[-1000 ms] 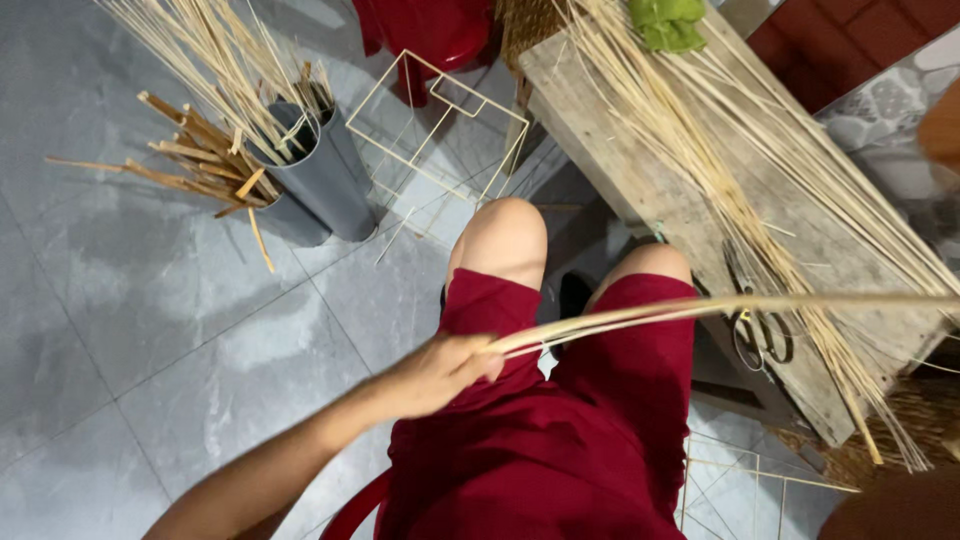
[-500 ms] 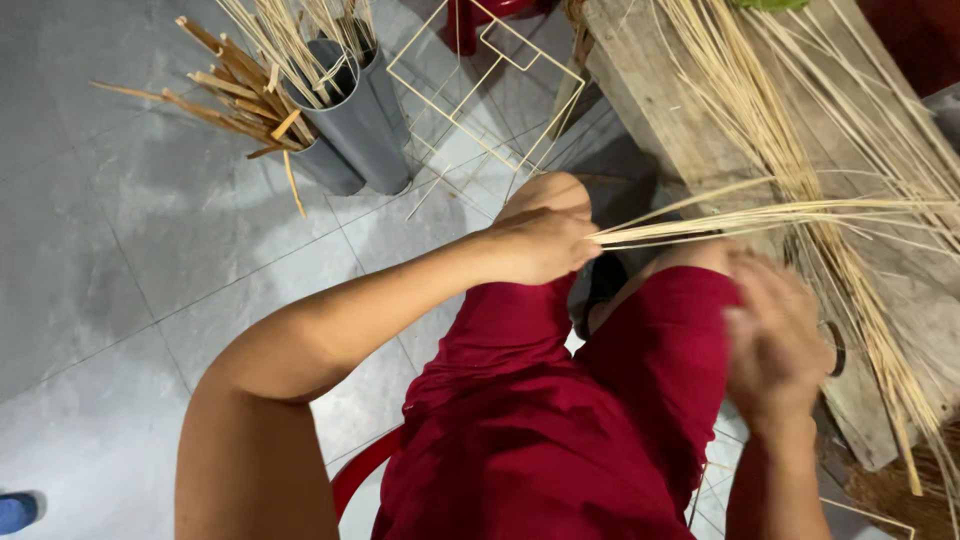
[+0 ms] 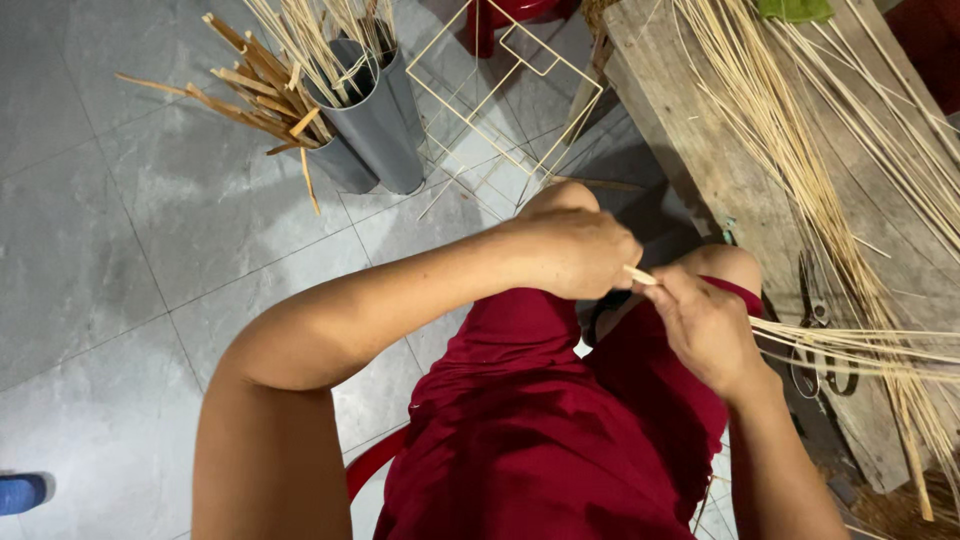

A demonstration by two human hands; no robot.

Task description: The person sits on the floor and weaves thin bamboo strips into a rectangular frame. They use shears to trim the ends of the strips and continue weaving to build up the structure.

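Observation:
My left hand (image 3: 575,252) is closed around the near ends of a thin bundle of pale bamboo strips (image 3: 860,345), just above my knees. My right hand (image 3: 705,325) grips the same bundle right beside it, fingers pinched on the strips. The strips run out to the right over the wooden bench (image 3: 700,150). I am seated, in red shorts (image 3: 540,430).
Loose bamboo strips (image 3: 800,130) lie along the bench, with dark scissors (image 3: 820,340) near its front edge. Two grey tubes (image 3: 375,125) holding sticks stand on the tiled floor at upper left, beside a pale wire frame (image 3: 500,95). A blue object (image 3: 20,492) sits at the lower left.
My left hand stayed on the strip ends above my knee. My right hand came up from the lower right and took hold of the bundle beside the left hand.

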